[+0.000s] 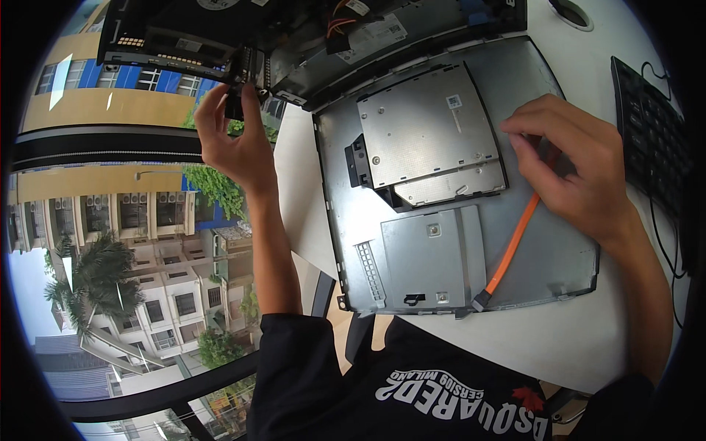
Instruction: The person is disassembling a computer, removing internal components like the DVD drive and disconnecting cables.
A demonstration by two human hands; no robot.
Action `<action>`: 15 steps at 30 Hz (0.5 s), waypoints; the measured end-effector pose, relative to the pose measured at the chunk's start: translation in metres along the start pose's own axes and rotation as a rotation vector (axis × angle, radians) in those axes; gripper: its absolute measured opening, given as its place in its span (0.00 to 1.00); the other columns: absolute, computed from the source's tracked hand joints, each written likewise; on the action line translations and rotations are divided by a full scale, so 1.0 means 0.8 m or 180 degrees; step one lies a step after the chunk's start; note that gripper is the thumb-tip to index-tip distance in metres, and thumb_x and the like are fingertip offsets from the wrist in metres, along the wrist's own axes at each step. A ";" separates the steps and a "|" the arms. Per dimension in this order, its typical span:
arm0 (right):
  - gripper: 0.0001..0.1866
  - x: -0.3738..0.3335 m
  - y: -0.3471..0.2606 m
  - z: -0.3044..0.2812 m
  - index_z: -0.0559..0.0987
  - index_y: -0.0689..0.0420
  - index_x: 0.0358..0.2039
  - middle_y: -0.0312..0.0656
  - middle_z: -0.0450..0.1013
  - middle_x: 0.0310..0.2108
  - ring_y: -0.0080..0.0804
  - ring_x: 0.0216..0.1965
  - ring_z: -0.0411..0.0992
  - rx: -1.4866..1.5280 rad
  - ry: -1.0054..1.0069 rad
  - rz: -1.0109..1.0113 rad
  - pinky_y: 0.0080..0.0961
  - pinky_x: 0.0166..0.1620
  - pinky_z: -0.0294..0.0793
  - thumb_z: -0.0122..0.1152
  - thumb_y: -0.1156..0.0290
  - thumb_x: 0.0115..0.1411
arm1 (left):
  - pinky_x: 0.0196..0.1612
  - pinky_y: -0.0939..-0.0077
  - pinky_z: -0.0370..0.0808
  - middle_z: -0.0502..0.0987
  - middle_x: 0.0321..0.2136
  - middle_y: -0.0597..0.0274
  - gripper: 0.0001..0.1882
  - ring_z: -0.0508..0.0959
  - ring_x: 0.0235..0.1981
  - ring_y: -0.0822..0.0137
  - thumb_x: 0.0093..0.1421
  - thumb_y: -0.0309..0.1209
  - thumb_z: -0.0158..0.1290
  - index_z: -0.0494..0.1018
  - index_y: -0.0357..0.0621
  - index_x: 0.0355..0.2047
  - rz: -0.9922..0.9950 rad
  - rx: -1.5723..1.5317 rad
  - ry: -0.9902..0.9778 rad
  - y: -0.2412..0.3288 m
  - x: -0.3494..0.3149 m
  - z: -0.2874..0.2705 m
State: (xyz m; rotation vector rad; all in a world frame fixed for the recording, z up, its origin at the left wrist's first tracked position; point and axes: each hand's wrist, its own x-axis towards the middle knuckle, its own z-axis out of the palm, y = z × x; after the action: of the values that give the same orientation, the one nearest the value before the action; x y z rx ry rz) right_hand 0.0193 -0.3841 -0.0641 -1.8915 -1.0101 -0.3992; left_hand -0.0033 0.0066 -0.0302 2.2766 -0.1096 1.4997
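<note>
At the left edge of an open black computer case [316,70], my left hand [239,140] is closed, its thumb and fingers pinching a small black part [234,105]. The part's exact kind cannot be made out. My right hand [570,158] hovers over the right side of a grey metal side panel [544,257], thumb and fingertips drawn together. Whatever may be between those tips is too small to name. An orange flat cable [513,246] with a black plug runs up the panel and passes beneath that hand. On the panel lies a flat silver optical drive [426,132] with black edges.
A black keyboard [651,132] with its cord lies at the right on the white table [434,334]. Coloured wires [338,26] hang inside the case. A round cable hole [572,15] sits at the far right. A window [147,220] takes up the left side.
</note>
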 end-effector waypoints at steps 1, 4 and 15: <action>0.09 -0.001 0.002 -0.001 0.84 0.64 0.38 0.43 0.81 0.35 0.27 0.29 0.79 0.0008 -0.0072 -0.0033 0.18 0.26 0.74 0.65 0.86 0.56 | 0.51 0.68 0.80 0.85 0.45 0.56 0.14 0.84 0.47 0.64 0.61 0.26 0.69 0.80 0.38 0.46 0.0007 -0.0012 -0.0028 -0.002 -0.001 0.000; 0.09 -0.003 0.004 0.001 0.84 0.64 0.38 0.43 0.81 0.34 0.27 0.28 0.79 0.0013 -0.0097 -0.0027 0.18 0.26 0.75 0.65 0.86 0.56 | 0.40 0.70 0.81 0.88 0.39 0.56 0.12 0.87 0.39 0.63 0.58 0.25 0.71 0.83 0.39 0.42 0.0747 0.0939 0.0044 -0.008 0.004 -0.004; 0.09 -0.003 0.008 0.007 0.84 0.64 0.38 0.42 0.81 0.34 0.27 0.29 0.79 -0.0005 -0.0071 -0.0052 0.18 0.26 0.75 0.66 0.86 0.56 | 0.30 0.79 0.77 0.88 0.39 0.59 0.09 0.86 0.35 0.69 0.56 0.23 0.72 0.86 0.41 0.37 0.1378 0.1060 0.0166 -0.013 0.009 -0.004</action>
State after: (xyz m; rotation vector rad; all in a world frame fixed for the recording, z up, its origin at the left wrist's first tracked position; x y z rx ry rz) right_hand 0.0221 -0.3822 -0.0727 -1.8941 -1.0408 -0.3894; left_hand -0.0002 0.0186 -0.0255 2.5903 -0.3851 1.9133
